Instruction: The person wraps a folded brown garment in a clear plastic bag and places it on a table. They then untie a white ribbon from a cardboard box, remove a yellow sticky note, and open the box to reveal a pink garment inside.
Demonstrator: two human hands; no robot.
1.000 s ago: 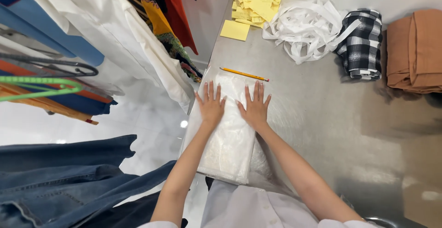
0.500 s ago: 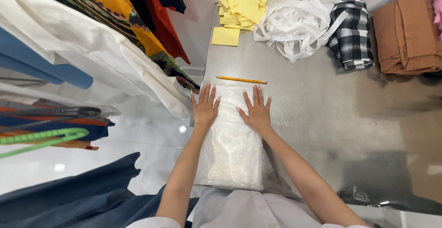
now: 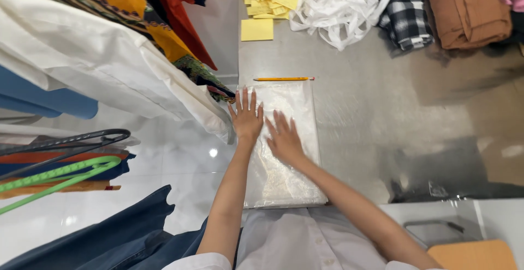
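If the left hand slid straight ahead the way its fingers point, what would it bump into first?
Probably the pencil. The left hand lies flat on the plastic bag, fingers pointing up the table, and the pencil lies crosswise just past the bag's far edge.

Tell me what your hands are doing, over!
Left hand and right hand flat on clear plastic bag, fingers spread. Pencil just beyond it. Nothing blocking.

Bright, even overhead lighting; a glare spot on the glossy white floor (image 3: 213,153) at left. Soft sheen and dark reflections mark the steel table (image 3: 382,117) at right. Wide-angle distortion bends the edges; focus sharp throughout.
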